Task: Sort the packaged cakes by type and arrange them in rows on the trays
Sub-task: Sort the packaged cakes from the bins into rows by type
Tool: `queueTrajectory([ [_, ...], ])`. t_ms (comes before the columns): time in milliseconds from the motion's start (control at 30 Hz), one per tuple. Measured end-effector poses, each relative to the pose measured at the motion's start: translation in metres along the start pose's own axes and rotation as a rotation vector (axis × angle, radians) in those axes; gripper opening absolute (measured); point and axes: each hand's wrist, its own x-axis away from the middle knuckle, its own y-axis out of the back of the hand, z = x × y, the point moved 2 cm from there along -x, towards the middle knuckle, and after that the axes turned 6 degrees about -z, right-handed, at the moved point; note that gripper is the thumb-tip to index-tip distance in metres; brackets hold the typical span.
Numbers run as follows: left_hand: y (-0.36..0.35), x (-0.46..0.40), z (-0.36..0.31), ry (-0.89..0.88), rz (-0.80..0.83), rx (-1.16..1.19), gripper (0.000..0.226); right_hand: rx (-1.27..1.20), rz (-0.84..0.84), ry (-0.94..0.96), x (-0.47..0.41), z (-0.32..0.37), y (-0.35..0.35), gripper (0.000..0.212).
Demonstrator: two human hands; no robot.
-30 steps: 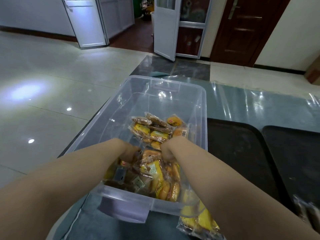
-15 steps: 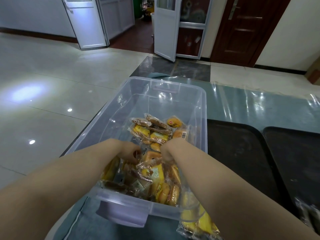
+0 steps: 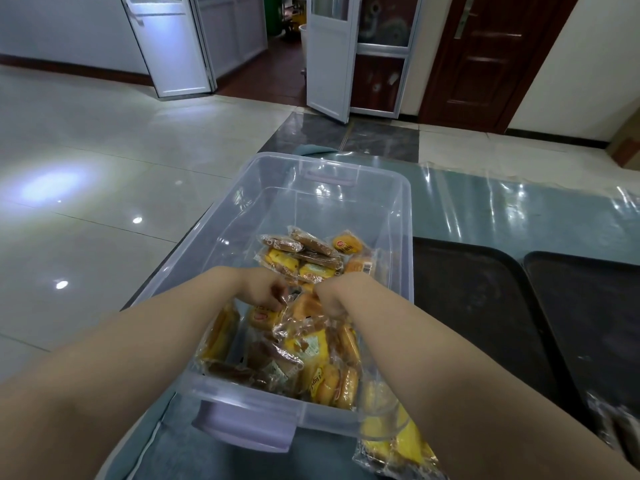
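head cam looks down into a clear plastic bin point(image 3: 401, 216) sitting on the worktop point(image 3: 519, 209), which has a glossy greenish plastic sheet over it. both forearms reach in from the bottom of the frame and meet over the middle of the bin. the left hand point(image 3: 265, 289) has its fingers curled down into the pile of packaged cakes point(image 3: 311, 337) and looks to be pinching the crinkly wrapper of one right under it. the right hand point(image 3: 332, 297) is curled too, knuckles up, pressed into the same pile just beside the left one — can't tell if it actually has a wrapper or is only digging.

the cakes are all still jumbled together in the bin: yellow sponge ones in clear wrap, a few darker brown ones, plus a small cluster point(image 3: 308, 258) lying further back past the hands. another yellow pack point(image 3: 394, 441) lies outside the bin on the worktop, by its near right corner.

two dark trays point(image 3: 485, 306) sit side by side to the right of the bin, with something wrapped and blurry at the far bottom right edge. behind it all — pale tiled floor point(image 3: 86, 168), white doors point(image 3: 329, 53) ajar and a dark wooden door point(image 3: 485, 53).
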Motion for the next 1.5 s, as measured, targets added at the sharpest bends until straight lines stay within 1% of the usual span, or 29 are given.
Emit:
queueTrajectory([
  [133, 0.009, 0.001, -0.003, -0.04, -0.021, -0.025, 0.007, -0.043, -0.027, 0.013, 0.003, -0.002, 0.006, 0.062],
  [233, 0.017, 0.003, -0.004, -0.055, -0.034, -0.04, 0.009, -0.083, -0.058, 0.032, 0.006, -0.005, 0.012, 0.068],
  [333, 0.025, 0.006, -0.004, -0.068, -0.061, -0.02, 0.011, -0.126, -0.106, 0.044, 0.005, -0.007, 0.016, 0.064],
  [400, 0.032, 0.009, -0.004, -0.071, -0.102, 0.018, 0.011, -0.163, -0.134, 0.063, 0.006, -0.007, 0.018, 0.062],
  [533, 0.044, 0.013, -0.007, -0.116, -0.214, 0.095, 0.018, -0.238, -0.145, 0.102, 0.008, -0.005, 0.021, 0.065],
  [667, 0.047, 0.014, -0.012, -0.156, -0.245, 0.09, 0.018, -0.229, -0.154, 0.117, 0.004, -0.002, 0.02, 0.052],
  [733, 0.047, 0.015, -0.013, -0.162, -0.249, 0.094, 0.019, -0.252, -0.15, 0.121, 0.003, -0.001, 0.019, 0.052],
  [800, 0.047, 0.015, -0.012, -0.157, -0.25, 0.088, 0.02, -0.278, -0.144, 0.124, 0.003, 0.0, 0.018, 0.054],
  [900, 0.045, 0.016, -0.012, -0.13, -0.228, 0.055, 0.018, -0.287, -0.127, 0.13, 0.002, 0.001, 0.016, 0.062],
  [933, 0.044, 0.017, -0.012, -0.117, -0.218, 0.043, 0.017, -0.283, -0.125, 0.131, 0.002, 0.001, 0.016, 0.061],
  [1067, 0.044, 0.019, -0.008, -0.084, -0.199, 0.006, 0.016, -0.332, -0.157, 0.134, 0.001, 0.001, 0.015, 0.04],
  [1267, 0.044, 0.022, -0.006, -0.043, -0.185, -0.053, 0.018, -0.246, -0.276, 0.117, 0.002, 0.01, 0.012, 0.031],
  [1367, 0.046, 0.024, -0.006, -0.029, -0.207, -0.018, 0.018, -0.232, -0.326, 0.081, 0.002, 0.009, 0.014, 0.015],
  [1400, 0.046, 0.025, -0.005, -0.021, -0.211, -0.007, 0.018, -0.218, -0.351, 0.068, 0.004, 0.009, 0.015, 0.013],
  [1500, 0.047, 0.029, -0.004, 0.006, -0.216, -0.027, 0.015, -0.2, -0.415, 0.018, 0.01, 0.007, 0.019, 0.03],
])
